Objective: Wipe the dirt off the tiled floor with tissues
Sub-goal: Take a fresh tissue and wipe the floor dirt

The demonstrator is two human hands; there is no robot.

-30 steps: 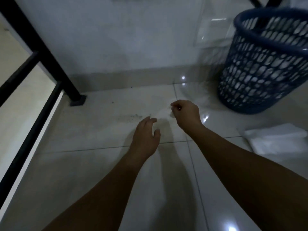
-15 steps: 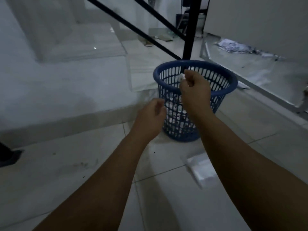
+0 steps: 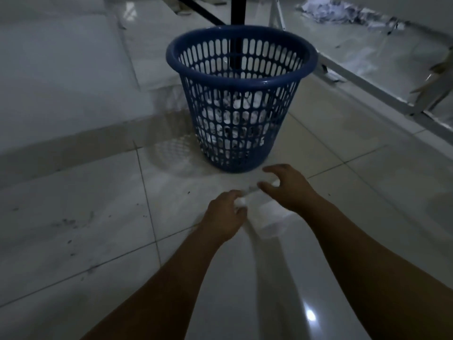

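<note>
A white tissue pack [image 3: 272, 218] lies on the tiled floor [image 3: 98, 192], just in front of a blue slotted basket [image 3: 241, 77]. My left hand [image 3: 224, 217] pinches a bit of white tissue [image 3: 241, 201] at the pack's near left corner. My right hand [image 3: 290, 190] hovers over the pack's far end with thumb and fingers spread and curved; it is blurred, and whether it touches the pack I cannot tell. Dark dirt specks and smears [image 3: 69, 223] mark the tiles to the left. Crumpled used tissues [image 3: 235, 119] show through the basket's slots.
A low white step or wall base [image 3: 61, 99] runs along the left behind the tiles. A black post [image 3: 237, 11] stands behind the basket. A white metal frame [image 3: 367, 79] and scattered paper litter [image 3: 331, 8] lie at the right and far right.
My right hand went from the dirty tiles up to the basket rim with a used tissue, then came down without it. Both hands now sit at the tissue pack, the left pinching tissue.
</note>
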